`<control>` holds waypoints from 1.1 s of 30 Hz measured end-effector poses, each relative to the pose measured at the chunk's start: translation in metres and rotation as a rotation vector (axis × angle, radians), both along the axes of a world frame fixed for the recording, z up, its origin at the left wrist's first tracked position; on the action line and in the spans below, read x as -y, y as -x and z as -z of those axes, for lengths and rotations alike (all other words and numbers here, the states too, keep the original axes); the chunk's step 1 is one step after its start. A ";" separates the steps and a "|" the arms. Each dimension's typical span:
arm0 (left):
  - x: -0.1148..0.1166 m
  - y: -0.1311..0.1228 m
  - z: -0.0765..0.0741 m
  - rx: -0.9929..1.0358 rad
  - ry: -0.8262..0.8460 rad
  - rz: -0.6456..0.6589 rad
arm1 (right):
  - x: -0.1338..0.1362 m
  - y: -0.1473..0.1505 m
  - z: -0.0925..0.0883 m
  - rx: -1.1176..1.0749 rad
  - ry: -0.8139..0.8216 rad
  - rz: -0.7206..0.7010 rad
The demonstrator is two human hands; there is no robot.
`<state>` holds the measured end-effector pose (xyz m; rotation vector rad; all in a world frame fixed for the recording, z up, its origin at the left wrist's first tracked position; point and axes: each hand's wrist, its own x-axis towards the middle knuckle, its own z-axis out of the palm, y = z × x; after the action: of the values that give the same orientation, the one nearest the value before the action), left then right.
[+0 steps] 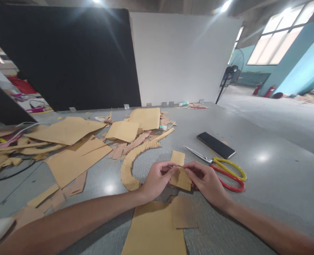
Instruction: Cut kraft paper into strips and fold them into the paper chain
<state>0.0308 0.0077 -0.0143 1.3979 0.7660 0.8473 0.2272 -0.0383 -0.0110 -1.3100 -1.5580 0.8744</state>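
Gripped by the fingertips of both hands, left hand and right hand, close together: a small tan paper piece, above the counter. Just beyond the fingertips: a second tan section; cannot tell whether joined or separate. Beside left hand: a curved, pleated paper strip. Beside right hand: scissors, handles yellow and red. Beyond scissors: a phone. On the near side: a large paper sheet, partly overlapped by a smaller rectangle.
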 end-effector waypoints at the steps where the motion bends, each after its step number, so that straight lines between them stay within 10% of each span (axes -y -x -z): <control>1: 0.000 0.000 -0.001 -0.009 -0.014 -0.015 | 0.000 0.001 -0.001 -0.009 0.010 -0.003; 19: 0.003 0.002 -0.009 -0.140 -0.151 0.026 | 0.005 0.002 -0.006 0.243 -0.122 -0.023; 33: 0.026 0.010 -0.008 -0.359 -0.720 0.002 | 0.020 0.007 -0.008 0.333 -0.343 -0.039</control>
<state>0.0212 -0.0183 -0.0067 2.2334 0.7566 0.9264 0.2201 -0.0582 -0.0028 -1.2171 -1.8981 0.3961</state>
